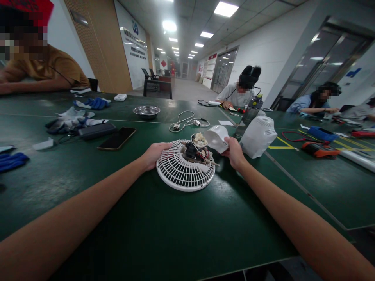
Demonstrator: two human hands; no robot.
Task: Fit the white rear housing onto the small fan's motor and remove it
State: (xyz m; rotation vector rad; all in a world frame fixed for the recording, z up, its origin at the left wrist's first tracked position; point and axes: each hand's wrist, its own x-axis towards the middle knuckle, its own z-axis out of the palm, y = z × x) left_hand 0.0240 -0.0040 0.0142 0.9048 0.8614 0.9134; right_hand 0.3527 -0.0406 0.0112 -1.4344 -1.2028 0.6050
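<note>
A round white fan grille [178, 171] lies on the green table, and my left hand [155, 155] grips its left rim. On top of the grille sits the bare fan motor [195, 151] with its wires and a pale gear part showing. My right hand [235, 153] holds a white plastic motor cover [216, 137], tilted just right of the motor and apart from it. Beyond that hand stands a white plastic housing [259, 136] with slots near its top.
Behind the grille are a white cable [187, 121] and a metal bowl [146, 112]. A phone [117, 139], a dark case [97, 131] and gloves [93, 103] lie left. A bottle [249, 113] and an orange meter [320, 150] are right. Several people sit around the tables.
</note>
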